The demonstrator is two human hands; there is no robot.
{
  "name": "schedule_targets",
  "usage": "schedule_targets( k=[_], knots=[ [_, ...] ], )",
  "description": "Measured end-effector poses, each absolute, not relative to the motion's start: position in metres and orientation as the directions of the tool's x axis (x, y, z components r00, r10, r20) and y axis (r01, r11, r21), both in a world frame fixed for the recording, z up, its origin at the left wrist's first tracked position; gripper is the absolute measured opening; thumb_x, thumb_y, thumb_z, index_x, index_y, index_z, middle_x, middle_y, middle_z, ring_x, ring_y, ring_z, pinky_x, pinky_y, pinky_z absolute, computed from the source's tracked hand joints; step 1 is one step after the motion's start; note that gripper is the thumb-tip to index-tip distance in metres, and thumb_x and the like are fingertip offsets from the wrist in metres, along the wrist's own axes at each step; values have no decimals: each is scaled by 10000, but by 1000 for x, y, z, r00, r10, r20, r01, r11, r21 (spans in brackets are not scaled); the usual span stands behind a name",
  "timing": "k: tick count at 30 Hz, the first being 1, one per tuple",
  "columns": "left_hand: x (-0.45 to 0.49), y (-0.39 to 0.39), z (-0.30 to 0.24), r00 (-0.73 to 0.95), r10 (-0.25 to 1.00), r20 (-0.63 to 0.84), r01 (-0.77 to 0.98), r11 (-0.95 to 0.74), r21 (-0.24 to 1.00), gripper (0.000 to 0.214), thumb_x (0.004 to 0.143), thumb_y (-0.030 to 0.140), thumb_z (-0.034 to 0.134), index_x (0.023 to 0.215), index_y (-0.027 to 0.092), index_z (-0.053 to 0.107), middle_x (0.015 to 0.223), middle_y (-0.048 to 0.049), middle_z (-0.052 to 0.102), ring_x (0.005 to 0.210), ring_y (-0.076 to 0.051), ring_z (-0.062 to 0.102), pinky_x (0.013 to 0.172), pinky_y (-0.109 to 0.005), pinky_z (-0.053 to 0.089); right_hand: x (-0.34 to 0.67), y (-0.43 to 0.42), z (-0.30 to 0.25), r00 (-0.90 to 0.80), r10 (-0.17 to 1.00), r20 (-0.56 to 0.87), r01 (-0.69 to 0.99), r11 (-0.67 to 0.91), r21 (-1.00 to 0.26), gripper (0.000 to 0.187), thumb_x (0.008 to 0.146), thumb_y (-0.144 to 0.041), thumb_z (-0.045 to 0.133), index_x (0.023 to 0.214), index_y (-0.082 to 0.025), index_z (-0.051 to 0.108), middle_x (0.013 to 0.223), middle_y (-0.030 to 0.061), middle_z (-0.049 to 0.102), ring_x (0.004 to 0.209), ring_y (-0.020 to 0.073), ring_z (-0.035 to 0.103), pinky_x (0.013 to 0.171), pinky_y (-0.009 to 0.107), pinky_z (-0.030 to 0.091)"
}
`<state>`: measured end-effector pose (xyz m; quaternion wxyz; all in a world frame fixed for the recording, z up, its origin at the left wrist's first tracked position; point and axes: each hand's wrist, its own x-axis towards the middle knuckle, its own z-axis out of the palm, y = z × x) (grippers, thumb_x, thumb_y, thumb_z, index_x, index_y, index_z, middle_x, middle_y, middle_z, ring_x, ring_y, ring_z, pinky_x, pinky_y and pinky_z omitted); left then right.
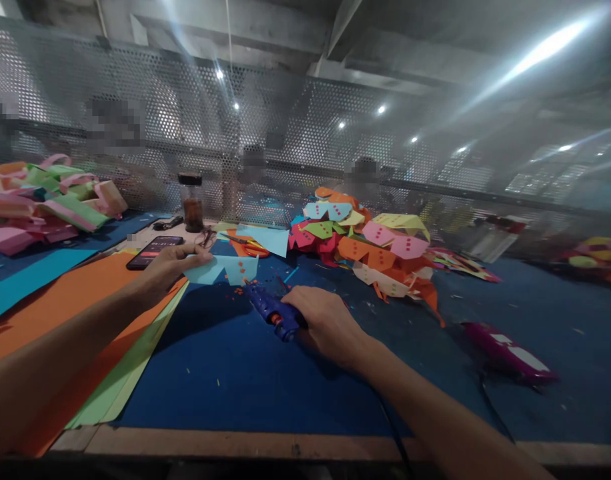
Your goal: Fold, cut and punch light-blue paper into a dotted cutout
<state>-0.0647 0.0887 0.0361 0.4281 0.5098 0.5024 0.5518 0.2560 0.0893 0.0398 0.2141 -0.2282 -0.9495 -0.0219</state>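
Between thumb and fingers, my left hand [173,261] pinches one end of a light blue paper cutout [228,268], held above the table. Small orange-red dots sit on the cutout's right part. My right hand [325,320] is wrapped round a blue hot glue gun [273,308], its nozzle pointing up and left at the cutout's lower right edge. Whether the tip touches the paper, I cannot tell. Tiny orange scraps lie on the blue table [210,373] behind the nozzle. Scissors [248,245] with orange-yellow handles rest beyond the cutout.
Colourful paper masks [380,250] are piled at the back right, folded paper pieces [50,200] at the back left. Nearby are a phone [155,252], a lidded jar [192,207], orange sheets [90,293] and a purple device [508,353] with a cord. A perforated metal screen [285,133] stands behind.
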Motion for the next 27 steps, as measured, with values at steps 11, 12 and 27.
schedule_targets(
  k=[11,12,27],
  knots=[
    [-69,89,35,-86,990,109,49,-105,993,319,650,430,879,726,173,707,641,15,663,561,-91,563,528,-181,396,255,89,38,-816,419,398,467,884,28,148,873,-168,612,1022,-167,615,948,82,682,834,215,588,733,310,380],
    [-69,89,36,-80,991,105,53,-101,993,318,652,429,879,727,171,709,639,13,662,562,-90,562,525,-179,394,255,89,38,-817,415,399,467,884,36,145,874,-168,611,1020,-167,617,940,81,681,830,214,586,729,310,376],
    [-68,84,45,-37,992,124,97,-120,988,294,661,414,867,681,181,689,617,10,640,543,-108,568,508,-202,418,254,87,37,-830,362,424,432,898,81,125,902,-145,552,1007,-154,619,885,75,658,809,206,555,708,318,349]
  ],
)
